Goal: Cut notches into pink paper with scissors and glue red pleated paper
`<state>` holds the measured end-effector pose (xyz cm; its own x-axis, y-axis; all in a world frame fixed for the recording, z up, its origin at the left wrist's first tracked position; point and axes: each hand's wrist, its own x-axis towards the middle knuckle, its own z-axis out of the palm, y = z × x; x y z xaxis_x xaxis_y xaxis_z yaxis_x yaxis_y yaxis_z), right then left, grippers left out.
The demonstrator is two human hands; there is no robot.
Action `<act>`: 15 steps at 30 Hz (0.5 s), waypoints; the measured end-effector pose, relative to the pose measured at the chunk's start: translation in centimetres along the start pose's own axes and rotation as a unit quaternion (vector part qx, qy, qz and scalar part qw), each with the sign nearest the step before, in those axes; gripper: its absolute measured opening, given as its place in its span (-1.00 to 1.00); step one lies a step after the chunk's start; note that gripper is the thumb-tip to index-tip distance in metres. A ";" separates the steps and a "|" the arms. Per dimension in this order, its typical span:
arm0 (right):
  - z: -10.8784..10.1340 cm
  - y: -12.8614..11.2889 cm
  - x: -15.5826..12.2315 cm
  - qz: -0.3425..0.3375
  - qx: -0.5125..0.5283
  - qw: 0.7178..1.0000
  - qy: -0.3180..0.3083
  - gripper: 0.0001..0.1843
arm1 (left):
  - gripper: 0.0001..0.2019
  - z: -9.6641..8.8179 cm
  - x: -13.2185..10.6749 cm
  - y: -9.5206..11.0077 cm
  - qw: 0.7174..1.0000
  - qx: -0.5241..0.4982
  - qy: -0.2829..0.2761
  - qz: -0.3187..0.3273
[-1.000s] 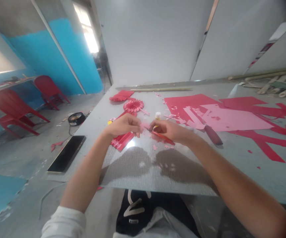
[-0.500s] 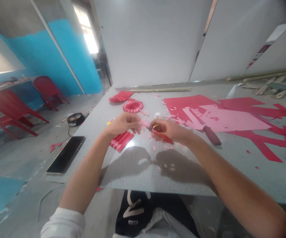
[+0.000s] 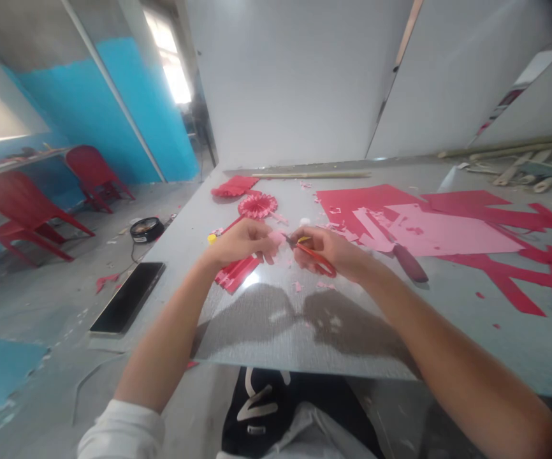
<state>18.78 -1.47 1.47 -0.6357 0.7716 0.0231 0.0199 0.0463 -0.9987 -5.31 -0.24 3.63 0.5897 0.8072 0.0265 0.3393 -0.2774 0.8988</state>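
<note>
Pinched in my left hand (image 3: 247,242) is a small piece of pink paper (image 3: 276,240). My right hand (image 3: 321,248) grips orange-handled scissors (image 3: 321,260), whose blades point left at the paper's edge. Whether the blades touch the paper is too small to tell. Under my left hand lies a folded strip of red paper (image 3: 238,274), partly covered by the hand. Behind it rests a round pleated red paper rosette (image 3: 257,206), with more red folded paper (image 3: 235,185) beyond. Small pink scraps (image 3: 297,287) are scattered below the scissors.
On the right lie red sheets (image 3: 362,194), a pink sheet (image 3: 467,233) and a dark-red-handled tool (image 3: 410,263). A phone (image 3: 127,298) rests at the table's left edge. A thin stick (image 3: 312,175) runs along the back, and red chairs (image 3: 30,207) stand at far left.
The scissors have turned slightly, and their handle loops look wider apart. My right hand has shifted a little; my left still pinches the pink paper.
</note>
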 end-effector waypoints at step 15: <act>0.9 0.5 0.4 -0.033 0.043 0.998 0.014 -0.70 | -0.61 0.3 0.0 0.1 1.000 0.008 0.006 0.024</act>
<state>17.84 -1.74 0.92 -0.6117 0.7861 0.0895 -0.0886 0.0443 -0.9951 -5.00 -0.43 3.58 0.5967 0.7989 0.0756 0.3222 -0.3248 0.8892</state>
